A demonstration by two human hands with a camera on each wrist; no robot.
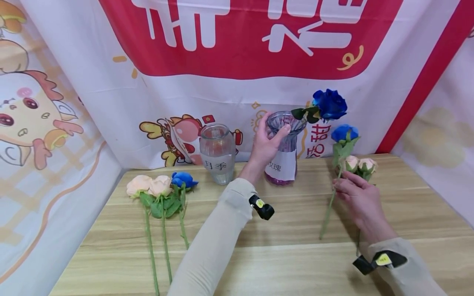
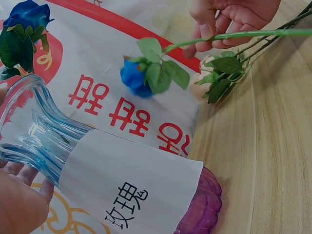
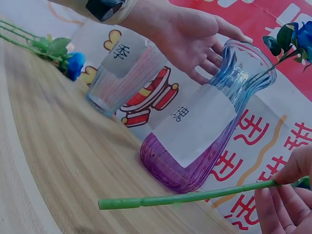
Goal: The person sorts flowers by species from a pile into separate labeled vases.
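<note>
My left hand [image 1: 267,144] grips the flared neck of a ribbed glass vase [image 3: 168,163], clear blue above and purple at the base, with a white paper label. In that vase stands one blue rose [image 1: 330,105], leaning right over the rim. My right hand [image 1: 361,201] pinches the green stem of a second blue rose [image 2: 136,78] between thumb and fingers. The flower is upright above the hand, right of the vase, and its cut stem end [image 3: 117,203] points down over the table. Behind the right hand, pale pink roses [image 1: 367,165] lie on the table.
A clear glass vase [image 1: 217,148] with a paper label stands left of the gripped one. On the wooden table [image 1: 277,263], at the left, lie two pale roses [image 1: 138,185] and a blue rose [image 1: 184,180]. A printed cloth [image 1: 207,92] hangs close behind the vases.
</note>
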